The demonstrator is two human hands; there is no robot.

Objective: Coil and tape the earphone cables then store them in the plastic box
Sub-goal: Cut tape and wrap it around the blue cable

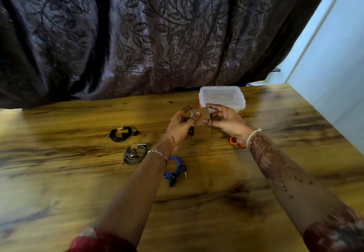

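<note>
Wooden table (78, 183), curtain (137, 35) behind. Left hand (178, 125) and right hand (226, 121) both pinch one tape roll (201, 131), just in front of the one plastic box (222, 96). Three coils lying to the left: black earphones (122, 133), grey earphones (135, 154), blue earphones (176, 168).

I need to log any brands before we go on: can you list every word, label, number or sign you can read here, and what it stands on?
No text can be read in this view.
tape roll: plain brown, no print showing.
plastic box: clear lid, no legible lettering.
black earphones, grey earphones, blue earphones: too small to show any marking.
curtain: leaf pattern only, no words.
</note>
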